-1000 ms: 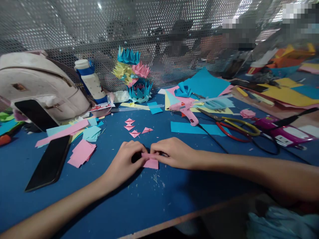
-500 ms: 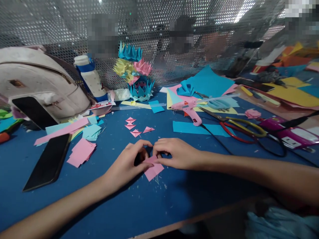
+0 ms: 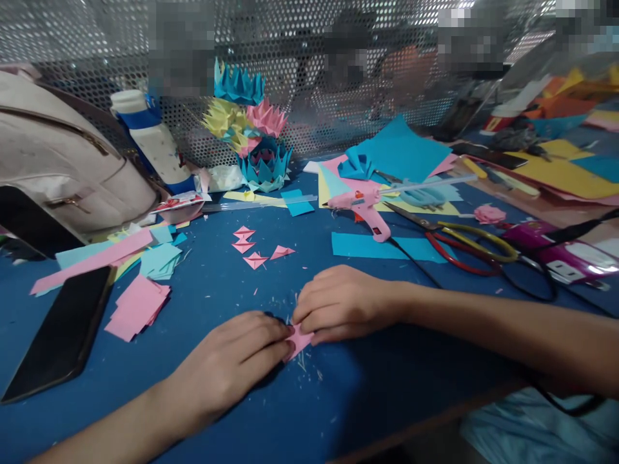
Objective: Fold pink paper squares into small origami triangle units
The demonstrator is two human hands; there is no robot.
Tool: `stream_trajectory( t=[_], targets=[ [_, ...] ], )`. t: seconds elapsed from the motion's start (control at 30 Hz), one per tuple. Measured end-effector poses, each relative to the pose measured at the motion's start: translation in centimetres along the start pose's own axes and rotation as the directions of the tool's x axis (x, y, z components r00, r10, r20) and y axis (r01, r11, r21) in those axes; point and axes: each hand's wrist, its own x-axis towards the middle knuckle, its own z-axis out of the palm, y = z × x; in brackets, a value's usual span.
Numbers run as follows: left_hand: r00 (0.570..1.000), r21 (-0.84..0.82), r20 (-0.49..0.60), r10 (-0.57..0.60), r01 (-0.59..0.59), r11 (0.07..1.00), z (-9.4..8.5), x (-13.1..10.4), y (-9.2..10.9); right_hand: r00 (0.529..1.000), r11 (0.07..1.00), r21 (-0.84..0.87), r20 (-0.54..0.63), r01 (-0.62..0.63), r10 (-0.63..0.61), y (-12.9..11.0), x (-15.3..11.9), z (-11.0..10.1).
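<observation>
A small piece of pink paper (image 3: pixel 300 340) lies on the blue table between my hands, partly covered by fingers. My left hand (image 3: pixel 236 354) pinches its left edge, thumb and fingers close together. From the upper right, my right hand (image 3: pixel 345 303) grips the other side with bent fingers. The underside of the paper and the fold lines are hidden. Several folded pink paper triangles (image 3: pixel 255 260) rest just beyond my hands. A stack of pink paper squares (image 3: pixel 137 308) sits to the left, beside a black phone (image 3: pixel 60 332).
A pink glue gun (image 3: pixel 365 209), scissors (image 3: pixel 459 245) and a blue paper strip (image 3: pixel 387 246) lie beyond my right arm. Behind stand a paper flower stack (image 3: pixel 265 164), a bottle (image 3: pixel 157 145) and a backpack (image 3: pixel 68 154). A purple device (image 3: pixel 556 251) is at right, before a metal mesh (image 3: pixel 300 58).
The pink paper shows smaller now, more of it covered by my fingers. My left hand has turned flatter and moved down, and my right hand has closed over the paper. The view has shifted slightly.
</observation>
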Motion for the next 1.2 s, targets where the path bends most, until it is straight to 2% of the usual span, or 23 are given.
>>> stream_trajectory(
  t=[0.17,0.33,0.53,0.8,1.0,1.1,1.2],
  targets=[
    [0.997,0.107,-0.005,0.075,-0.074,0.992,-0.1,-0.1,-0.2,0.999,1.000,0.017,-0.049,0.019,-0.018,0.2,-0.1,0.1],
    [0.999,0.080,-0.001,0.043,-0.043,0.996,0.5,-0.9,-0.2,0.999,1.000,0.000,-0.032,0.021,-0.021,0.2,-0.1,0.0],
    [1.000,0.034,0.009,0.006,-0.006,0.999,1.0,-1.4,-0.3,0.997,0.999,0.005,-0.063,0.043,-0.043,0.2,-0.2,0.1],
    [0.999,0.041,0.021,0.028,-0.029,0.999,0.5,-0.6,-0.2,0.999,0.999,0.026,-0.041,0.025,-0.024,0.1,-0.2,0.1],
    [0.997,0.167,0.059,0.043,-0.053,0.984,-0.6,0.1,0.4,0.998,0.999,-0.004,-0.047,0.032,-0.033,0.2,-0.3,-0.1],
    [0.997,0.260,0.073,0.037,-0.055,0.964,-0.4,-0.3,1.3,0.999,1.000,-0.014,-0.024,0.021,-0.021,0.1,-0.2,0.0],
    [0.999,0.322,0.032,0.015,-0.024,0.946,0.1,-0.8,2.1,0.998,0.997,-0.056,0.042,-0.045,0.047,-0.7,0.3,0.4]
  ],
)
